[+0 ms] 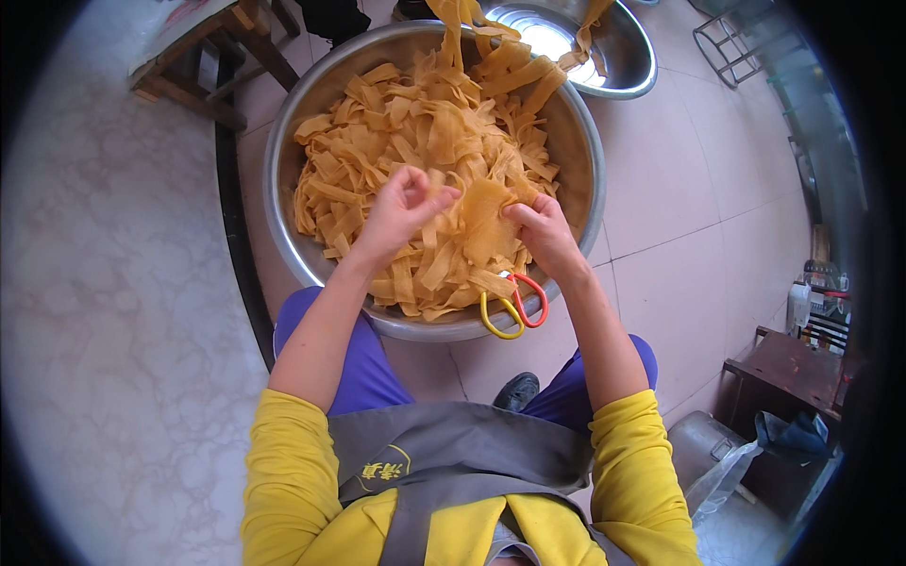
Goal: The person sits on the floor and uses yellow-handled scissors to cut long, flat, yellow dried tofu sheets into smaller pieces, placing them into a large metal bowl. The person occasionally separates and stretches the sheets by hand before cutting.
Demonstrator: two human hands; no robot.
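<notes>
A large metal basin (593, 177) in front of me holds a heap of tan, flat food strips (368, 141), which look like dried tofu skin or wide noodles. My right hand (543, 230) grips a broad tan sheet (488, 221) between thumb and fingers, above the heap. Slightly blurred, my left hand (405, 205) is bent in a pinch left of that sheet, with a thin tan strip (456, 185) at its fingertips. Scissors with one red and one yellow handle (515, 308) rest over the basin's near rim, their blades mostly hidden by strips.
A second metal basin (637, 64) stands beyond, with long strips (586, 42) hanging over it. A marble-patterned surface (127, 283) runs along the left, near a wooden stool (233, 42). Right are a metal pot (697, 446) and a dark cabinet (793, 368). Another person's dark-clothed leg (333, 18) shows at the top.
</notes>
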